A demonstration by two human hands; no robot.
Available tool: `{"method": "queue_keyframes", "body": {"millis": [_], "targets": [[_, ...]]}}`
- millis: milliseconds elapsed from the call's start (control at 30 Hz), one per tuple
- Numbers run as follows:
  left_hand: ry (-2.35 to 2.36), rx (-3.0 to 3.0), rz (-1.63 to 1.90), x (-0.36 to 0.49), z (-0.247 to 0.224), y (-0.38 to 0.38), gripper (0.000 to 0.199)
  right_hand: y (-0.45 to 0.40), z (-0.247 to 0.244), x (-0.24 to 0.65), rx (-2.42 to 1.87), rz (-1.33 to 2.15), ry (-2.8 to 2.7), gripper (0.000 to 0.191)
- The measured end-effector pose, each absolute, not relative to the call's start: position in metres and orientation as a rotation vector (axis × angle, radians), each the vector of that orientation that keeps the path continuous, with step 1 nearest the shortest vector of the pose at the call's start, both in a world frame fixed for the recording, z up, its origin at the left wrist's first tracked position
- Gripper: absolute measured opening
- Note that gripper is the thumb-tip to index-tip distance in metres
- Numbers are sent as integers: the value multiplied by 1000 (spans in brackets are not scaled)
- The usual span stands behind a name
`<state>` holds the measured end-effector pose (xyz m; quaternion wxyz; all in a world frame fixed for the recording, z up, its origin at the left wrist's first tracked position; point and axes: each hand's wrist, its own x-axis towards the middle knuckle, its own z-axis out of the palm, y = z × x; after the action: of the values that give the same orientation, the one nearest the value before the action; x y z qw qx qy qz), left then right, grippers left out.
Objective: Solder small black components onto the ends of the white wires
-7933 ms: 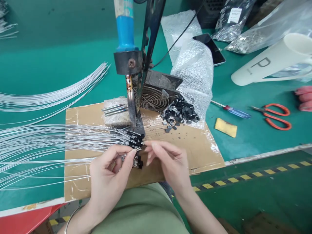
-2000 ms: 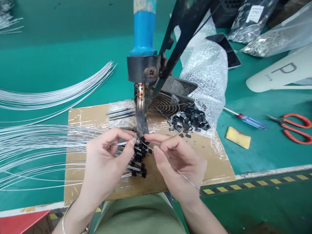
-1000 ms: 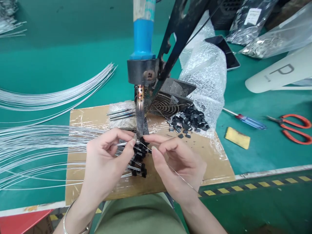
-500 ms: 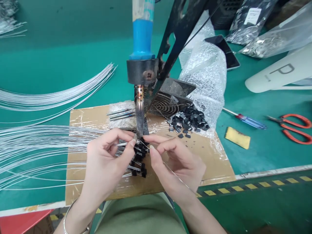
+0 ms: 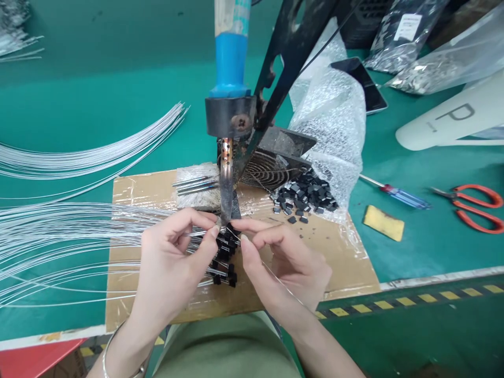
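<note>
A soldering iron with a blue handle (image 5: 230,63) hangs in a stand, its tip (image 5: 226,197) pointing down between my hands. My left hand (image 5: 169,265) pinches a thin white wire close to the tip, its end partly hidden by my fingers. My right hand (image 5: 289,265) is closed on a strand of solder wire (image 5: 284,286), which runs back across the palm; its forefinger comes right up beside the tip. Below the fingertips lie wires (image 5: 79,226) with small black connectors (image 5: 225,249) on their ends. Whatever sits exactly at the tip is too small to make out.
Brown cardboard (image 5: 346,257) lies under the work. Behind it are a fan (image 5: 268,170), a heap of black pieces (image 5: 307,194) and bubble wrap (image 5: 328,121). A screwdriver (image 5: 407,197), yellow sponge (image 5: 384,222) and red-handled scissors (image 5: 478,207) lie right. More wires (image 5: 98,160) lie left.
My right hand has shifted very slightly left, with the solder wire still in its fingers. My left hand stays nearly in place at the iron's tip.
</note>
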<state>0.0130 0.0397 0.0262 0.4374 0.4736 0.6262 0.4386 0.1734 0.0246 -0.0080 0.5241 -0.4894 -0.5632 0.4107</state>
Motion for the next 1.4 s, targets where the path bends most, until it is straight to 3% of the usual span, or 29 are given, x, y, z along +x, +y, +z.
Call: {"method": "queue_keyframes", "body": {"millis": [1400], "targets": [[1628,1259,1013,11,24,39,13,22,-10,170,-1165,975,-1333,16]]}}
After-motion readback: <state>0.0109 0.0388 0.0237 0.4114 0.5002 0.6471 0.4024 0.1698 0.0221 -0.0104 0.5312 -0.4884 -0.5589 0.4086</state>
